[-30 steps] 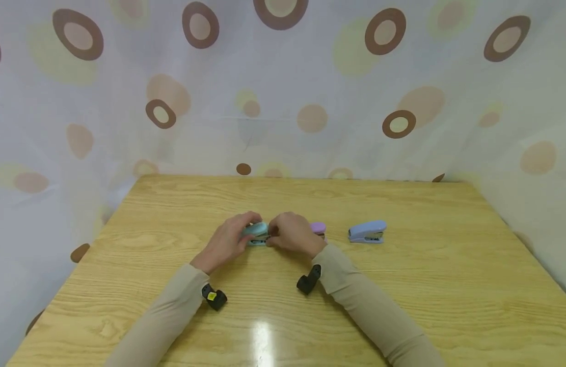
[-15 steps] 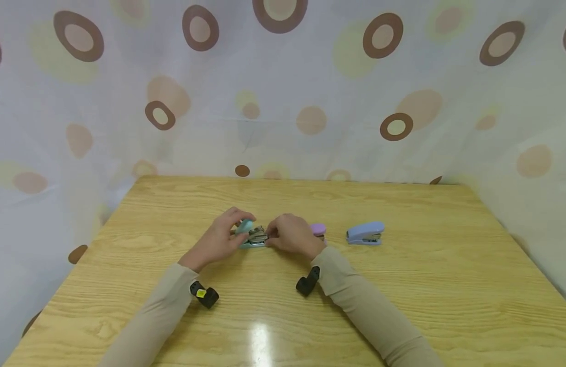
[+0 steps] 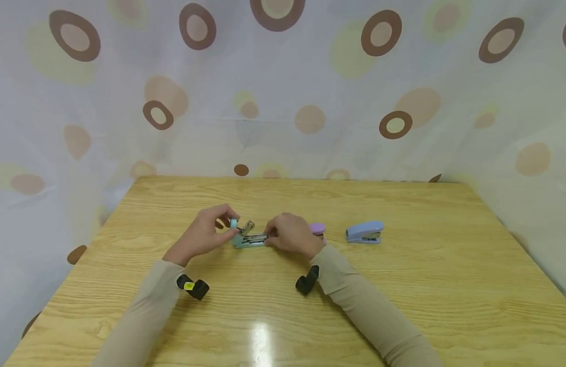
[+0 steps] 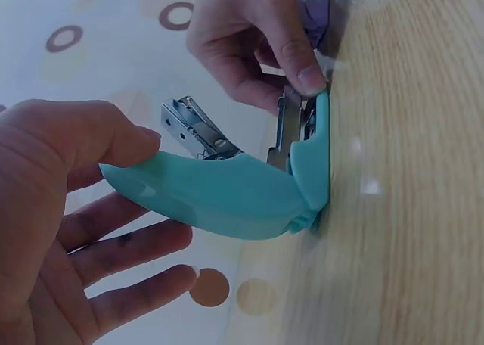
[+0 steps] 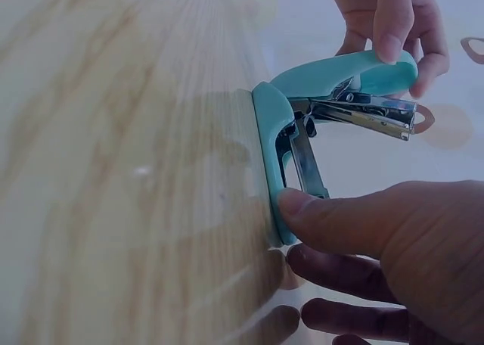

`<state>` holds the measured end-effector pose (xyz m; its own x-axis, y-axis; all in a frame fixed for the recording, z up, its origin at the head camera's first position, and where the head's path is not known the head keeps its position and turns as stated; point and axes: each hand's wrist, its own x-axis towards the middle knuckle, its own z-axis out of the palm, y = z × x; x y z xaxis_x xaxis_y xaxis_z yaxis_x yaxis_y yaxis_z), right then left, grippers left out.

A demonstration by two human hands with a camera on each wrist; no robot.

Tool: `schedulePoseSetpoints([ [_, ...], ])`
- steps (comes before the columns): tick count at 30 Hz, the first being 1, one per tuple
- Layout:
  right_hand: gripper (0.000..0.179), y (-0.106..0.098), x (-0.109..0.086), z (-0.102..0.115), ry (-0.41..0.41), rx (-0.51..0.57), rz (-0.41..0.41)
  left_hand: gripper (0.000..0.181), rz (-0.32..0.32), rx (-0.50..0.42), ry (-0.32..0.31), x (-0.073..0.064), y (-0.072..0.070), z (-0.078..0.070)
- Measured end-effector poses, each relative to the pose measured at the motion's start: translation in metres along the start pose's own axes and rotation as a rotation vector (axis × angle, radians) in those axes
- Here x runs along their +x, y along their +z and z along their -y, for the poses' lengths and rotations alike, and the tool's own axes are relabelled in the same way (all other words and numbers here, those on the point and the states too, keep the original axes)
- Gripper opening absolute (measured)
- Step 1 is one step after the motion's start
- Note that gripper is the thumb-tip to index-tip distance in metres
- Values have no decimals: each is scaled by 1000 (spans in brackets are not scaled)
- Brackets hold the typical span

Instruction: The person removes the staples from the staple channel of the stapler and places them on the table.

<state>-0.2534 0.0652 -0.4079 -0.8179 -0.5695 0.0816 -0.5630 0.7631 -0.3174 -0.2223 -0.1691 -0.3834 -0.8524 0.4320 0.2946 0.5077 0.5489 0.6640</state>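
A teal stapler [image 4: 219, 194] stands on the wooden table with its top cover swung far up, baring the metal staple channel [image 5: 306, 163]. My left hand [image 3: 202, 232] pinches the free end of the raised cover between thumb and fingers. At the other end, my right hand [image 3: 292, 235] grips the front of the stapler's base, the thumb against it in the right wrist view. A metal inner arm [image 4: 198, 129] sticks out from under the cover. Just behind my right hand a purple stapler [image 3: 317, 229] is partly hidden.
Further right on the wooden table [image 3: 402, 295] lies a blue stapler [image 3: 365, 232]. A patterned curtain [image 3: 283, 92] hangs behind the table and along both sides.
The teal stapler's cover has swung up and back to the left, opening it and showing the metal inside. My left hand moved left with the cover; my right hand stayed at the front.
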Motion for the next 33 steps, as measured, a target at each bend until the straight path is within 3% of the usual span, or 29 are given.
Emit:
schedulePoseSetpoints([
  [6,13,-2,-2,1,8,-12,7,9,21,-27,-30,-1,-8,3],
  [13,14,-3,-2,1,18,-15,15,12,81,-27,-99,-5,-20,14],
  [24,14,-4,-2,2,1,-23,21,15,147,-126,-191,-11,-32,35],
  [33,21,-4,0,3,-76,-50,59,16,116,-37,-121,-11,-32,32],
])
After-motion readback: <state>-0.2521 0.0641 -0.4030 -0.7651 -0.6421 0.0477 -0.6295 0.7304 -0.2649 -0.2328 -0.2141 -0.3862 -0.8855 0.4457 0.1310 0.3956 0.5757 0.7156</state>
